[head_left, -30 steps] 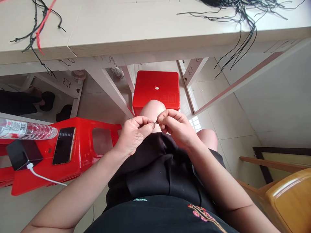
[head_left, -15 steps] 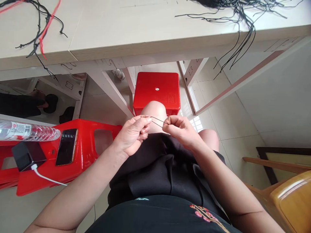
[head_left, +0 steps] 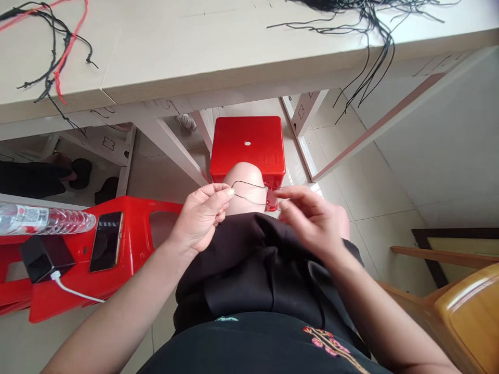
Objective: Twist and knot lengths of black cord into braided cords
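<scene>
A thin black cord (head_left: 249,183) spans the space above my bare knee. Its left part is pinched between the thumb and forefinger of my left hand (head_left: 205,213). My right hand (head_left: 307,215) is to the right of the cord, its thumb and fingers spread apart and slightly blurred. The cord's right part runs close to those fingertips, and I cannot make out whether it touches them. Below both hands lies the dark cloth (head_left: 241,259) over my lap.
Black cords (head_left: 366,26) hang over the edge of the pale table (head_left: 218,47); knotted black and red cords (head_left: 58,57) lie at its left. A red stool (head_left: 247,140) stands ahead. At left, another red stool (head_left: 136,223) holds a bottle (head_left: 47,220), phone (head_left: 106,241) and black box (head_left: 44,257).
My right hand has opened and moved right, off the cord it was pinching. The cord has slackened into a wider curve. My left hand has shifted slightly left, still pinching.
</scene>
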Demonstrator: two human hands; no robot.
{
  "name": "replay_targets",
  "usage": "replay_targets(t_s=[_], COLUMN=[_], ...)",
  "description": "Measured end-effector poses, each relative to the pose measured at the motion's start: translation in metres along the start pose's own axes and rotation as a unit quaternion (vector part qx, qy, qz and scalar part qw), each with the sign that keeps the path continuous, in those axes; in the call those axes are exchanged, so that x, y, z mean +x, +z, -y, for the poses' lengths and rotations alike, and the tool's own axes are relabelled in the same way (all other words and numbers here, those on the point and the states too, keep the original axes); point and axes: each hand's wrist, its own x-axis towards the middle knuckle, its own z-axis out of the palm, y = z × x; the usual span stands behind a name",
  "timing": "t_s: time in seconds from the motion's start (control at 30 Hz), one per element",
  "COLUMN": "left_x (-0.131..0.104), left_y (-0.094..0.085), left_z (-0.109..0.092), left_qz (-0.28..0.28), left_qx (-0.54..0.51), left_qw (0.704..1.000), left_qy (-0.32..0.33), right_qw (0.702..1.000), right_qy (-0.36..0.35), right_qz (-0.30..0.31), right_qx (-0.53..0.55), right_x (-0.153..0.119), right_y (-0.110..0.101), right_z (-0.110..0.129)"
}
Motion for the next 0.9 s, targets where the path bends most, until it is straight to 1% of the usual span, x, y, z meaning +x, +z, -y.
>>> replay_targets(t_s=[0.03,0.07,0.13,0.2,0.33,0.43,0.63,0.8,0.9], left_x=[-0.002,-0.003,-0.005,-0.007,-0.009,-0.011,-0.009,-0.005,-0.004], left_y=[0.004,0.007,0.011,0.013,0.015,0.016,0.019,0.015,0.013], left_z=[0.001,0.003,0.005,0.007,0.010,0.011,0.013,0.014,0.013], left_qz=[0.006,0.012,0.023,0.029,0.022,0.013,0.012,0.006,0.017], left_qx=[0.005,0.008,0.004,-0.021,-0.106,-0.149,-0.163,-0.165,-0.154], left_qw=[1.000,1.000,1.000,0.999,0.992,0.985,0.982,0.981,0.983], left_qy=[-0.004,-0.008,-0.015,-0.025,-0.069,-0.090,-0.094,-0.103,-0.100], right_qw=[0.997,0.992,0.984,0.979,0.978,0.972,0.956,0.936,0.931], right_qy=[-0.016,-0.009,0.009,0.025,0.031,0.057,0.118,0.162,0.175], right_qz=[0.049,0.078,0.090,0.075,0.058,0.062,0.065,0.085,0.101], right_qx=[0.056,0.095,0.156,0.189,0.200,0.221,0.259,0.302,0.305], right_x=[-0.002,-0.002,0.000,0.003,0.007,0.008,0.009,0.009,0.010], right_y=[0.015,0.027,0.046,0.055,0.057,0.056,0.055,0.055,0.056], right_z=[0.009,0.016,0.023,0.025,0.027,0.032,0.032,0.025,0.021])
